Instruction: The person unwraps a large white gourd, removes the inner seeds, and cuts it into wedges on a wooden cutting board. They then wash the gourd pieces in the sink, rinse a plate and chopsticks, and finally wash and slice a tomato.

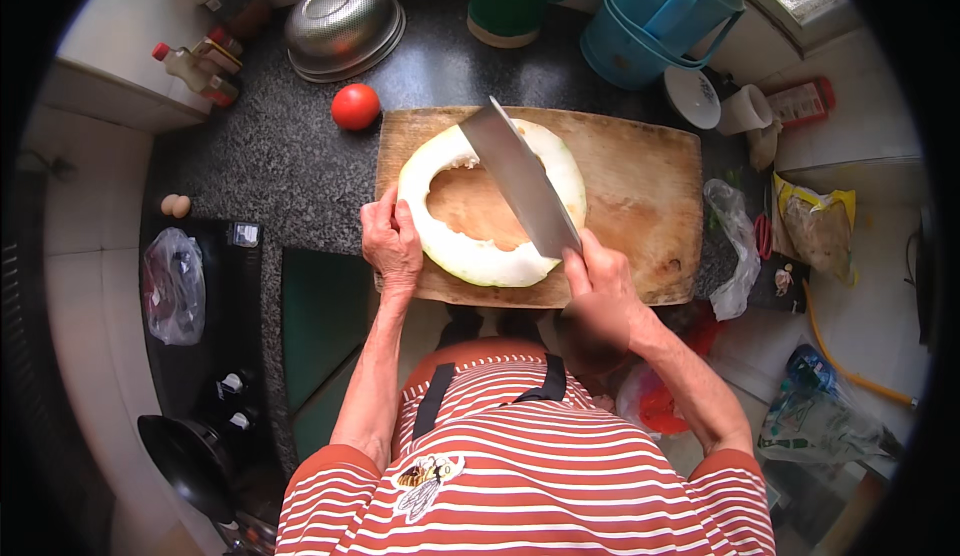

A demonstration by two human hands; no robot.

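A thick ring of pale winter melon [480,260] with a thin green rind and a hollow middle lies flat on a worn wooden cutting board [645,181]. My left hand [391,245] grips the ring's left side, thumb on top of the flesh. In my right hand [604,267] is the handle of a cleaver [521,185]. Its broad steel blade slants up and to the left over the ring's right part. Whether the edge touches the flesh cannot be told. A red tomato [355,107] sits on the dark countertop just off the board's upper left corner.
Metal colanders [345,27], a green thermos [514,1] and a blue bucket [660,23] stand behind the board. Two eggs [175,206] lie at the left. A plastic bag [731,248] and red-handled scissors [763,236] are at the right, a wok [184,466] at the lower left.
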